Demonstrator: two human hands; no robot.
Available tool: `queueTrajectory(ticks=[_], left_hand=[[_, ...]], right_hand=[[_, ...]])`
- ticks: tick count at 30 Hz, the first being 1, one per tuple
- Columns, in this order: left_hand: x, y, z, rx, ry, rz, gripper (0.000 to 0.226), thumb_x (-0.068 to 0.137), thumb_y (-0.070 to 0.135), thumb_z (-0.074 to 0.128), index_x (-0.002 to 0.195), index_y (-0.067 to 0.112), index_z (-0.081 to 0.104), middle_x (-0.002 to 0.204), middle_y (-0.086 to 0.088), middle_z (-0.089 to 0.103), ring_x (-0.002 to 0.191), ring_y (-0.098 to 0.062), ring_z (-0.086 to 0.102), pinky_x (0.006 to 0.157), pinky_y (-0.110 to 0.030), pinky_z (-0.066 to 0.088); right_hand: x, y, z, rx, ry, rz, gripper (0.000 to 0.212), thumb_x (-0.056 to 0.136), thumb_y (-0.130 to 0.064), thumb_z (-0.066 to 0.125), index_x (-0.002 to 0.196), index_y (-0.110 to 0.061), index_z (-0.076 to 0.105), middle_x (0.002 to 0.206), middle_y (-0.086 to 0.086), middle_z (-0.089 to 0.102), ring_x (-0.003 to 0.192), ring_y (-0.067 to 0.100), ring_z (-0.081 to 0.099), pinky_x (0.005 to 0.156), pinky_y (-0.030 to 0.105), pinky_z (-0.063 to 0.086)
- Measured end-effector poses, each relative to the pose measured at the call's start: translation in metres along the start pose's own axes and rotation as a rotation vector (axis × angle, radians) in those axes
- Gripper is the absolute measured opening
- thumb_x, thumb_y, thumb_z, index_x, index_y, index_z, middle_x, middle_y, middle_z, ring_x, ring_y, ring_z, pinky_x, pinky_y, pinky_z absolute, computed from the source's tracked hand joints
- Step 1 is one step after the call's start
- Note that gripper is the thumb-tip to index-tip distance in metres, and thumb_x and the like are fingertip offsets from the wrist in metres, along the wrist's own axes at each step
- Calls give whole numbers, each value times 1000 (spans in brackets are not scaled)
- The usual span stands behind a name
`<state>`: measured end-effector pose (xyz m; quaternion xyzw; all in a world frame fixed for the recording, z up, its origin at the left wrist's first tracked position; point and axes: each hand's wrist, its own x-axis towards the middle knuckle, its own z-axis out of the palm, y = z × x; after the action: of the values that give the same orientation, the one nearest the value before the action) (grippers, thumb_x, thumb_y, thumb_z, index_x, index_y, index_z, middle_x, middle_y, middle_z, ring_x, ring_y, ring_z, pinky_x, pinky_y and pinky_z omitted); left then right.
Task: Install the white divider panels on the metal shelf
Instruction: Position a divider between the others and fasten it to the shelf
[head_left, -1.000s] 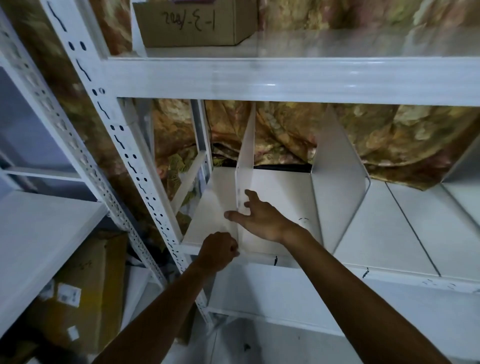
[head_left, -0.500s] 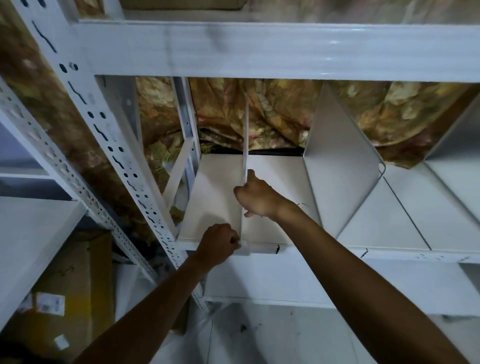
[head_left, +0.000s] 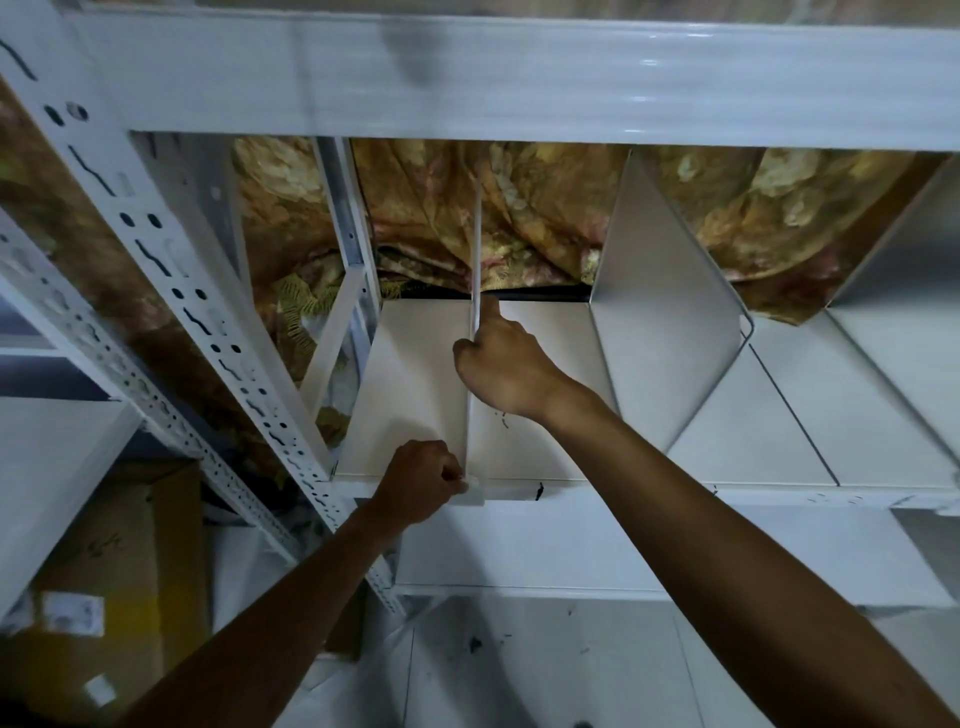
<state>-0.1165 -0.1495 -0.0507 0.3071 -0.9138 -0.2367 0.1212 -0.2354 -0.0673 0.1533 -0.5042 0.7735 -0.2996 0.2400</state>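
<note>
Edge-on in the centre of the frame, a thin white divider panel (head_left: 474, 322), standing upright on the metal shelf board (head_left: 410, 395) and running from the front lip back toward the rear edge. At its front foot, just below centre, the left hand (head_left: 418, 486) closed into a fist, thumb and fingers pinched on the panel's small white tab where it hooks over the shelf's front lip. Further back and higher in the frame, the right hand (head_left: 501, 366) on the panel's right face, fingers curled around the thin edge, index finger stretched along it toward the back; firmly closed on the panel. To the right of centre, a second divider panel (head_left: 670, 322) already upright on the same board, broad face showing, rounded front corner; well apart from the held one. Far right, part of a third white panel (head_left: 904, 270). Across the top of the frame, a white horizontal shelf beam (head_left: 519, 73); slanting down the left, a perforated white upright post (head_left: 171, 270). Behind the shelf, a floral patterned curtain (head_left: 545, 213) in brown and gold. Lower left, a cardboard box (head_left: 104, 582) with white labels, dim and partly hidden
</note>
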Motion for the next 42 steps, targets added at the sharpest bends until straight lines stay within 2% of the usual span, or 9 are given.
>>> queueTrajectory(ticks=[7, 14, 17, 20, 28, 32, 35, 38, 42], left_hand=[[6, -4, 3, -49, -47, -44, 26, 75, 39, 83, 78, 14, 78, 75, 3, 70, 62, -6, 60, 67, -22, 48], [10, 18, 18, -83, -50, -16, 27, 77, 37, 82, 79, 11, 78, 77, -1, 71, 65, -12, 63, 69, -27, 52], [20, 35, 29, -90, -106, -3, 28, 79, 37, 80, 79, 9, 76, 75, 0, 68, 65, -12, 61, 68, -25, 48], [26, 44, 34, -82, -154, -20, 29, 81, 37, 78, 80, 8, 74, 76, -2, 67, 66, -14, 61, 67, -23, 44], [26, 56, 43, -75, -103, -14, 26, 81, 35, 79, 78, 10, 76, 72, -1, 67, 62, -12, 59, 64, -20, 41], [28, 66, 49, -70, -80, 17, 25, 80, 34, 79, 78, 10, 76, 73, -1, 68, 62, -12, 59, 64, -21, 40], [30, 71, 50, -67, -77, 13, 25, 79, 34, 80, 80, 10, 76, 75, -2, 69, 64, -13, 60, 65, -22, 42], [28, 74, 50, -81, -64, -6, 24, 78, 32, 81, 80, 9, 76, 75, -3, 69, 64, -14, 61, 65, -21, 40], [24, 75, 51, -99, -43, -29, 24, 78, 32, 81, 79, 9, 77, 73, -3, 69, 63, -13, 60, 63, -17, 38]], right_hand=[[-2, 4, -3, 23, 7, 2, 56, 98, -16, 41, 150, -9, 20, 118, 18, 61, 94, 32, 56, 77, 30, 38], [-3, 18, -12, 19, 16, 29, 58, 98, -16, 41, 152, -10, 20, 87, 3, 57, 79, 22, 56, 64, 29, 40], [-8, 35, -30, 29, 35, 77, 62, 96, -18, 41, 154, -15, 19, 107, 12, 65, 93, 32, 63, 81, 40, 54], [-13, 48, -41, 52, 33, 100, 66, 95, -19, 41, 156, -18, 16, 115, 14, 64, 97, 34, 64, 89, 49, 56], [-15, 61, -48, 66, 9, 77, 65, 97, -18, 41, 156, -17, 14, 114, 15, 65, 96, 34, 64, 86, 44, 55], [-20, 69, -55, 58, 20, 69, 60, 98, -17, 42, 154, -16, 20, 110, 13, 65, 93, 33, 64, 77, 37, 52], [-23, 73, -61, 82, 33, 76, 57, 97, -16, 42, 151, -16, 23, 101, 14, 65, 85, 32, 63, 77, 42, 55], [-23, 74, -60, 80, 24, 64, 61, 96, -16, 42, 153, -17, 20, 99, 12, 65, 82, 29, 63, 73, 38, 53], [-21, 75, -57, 67, 21, 58, 63, 96, -18, 41, 154, -19, 18, 105, 13, 65, 87, 31, 64, 82, 46, 57]])
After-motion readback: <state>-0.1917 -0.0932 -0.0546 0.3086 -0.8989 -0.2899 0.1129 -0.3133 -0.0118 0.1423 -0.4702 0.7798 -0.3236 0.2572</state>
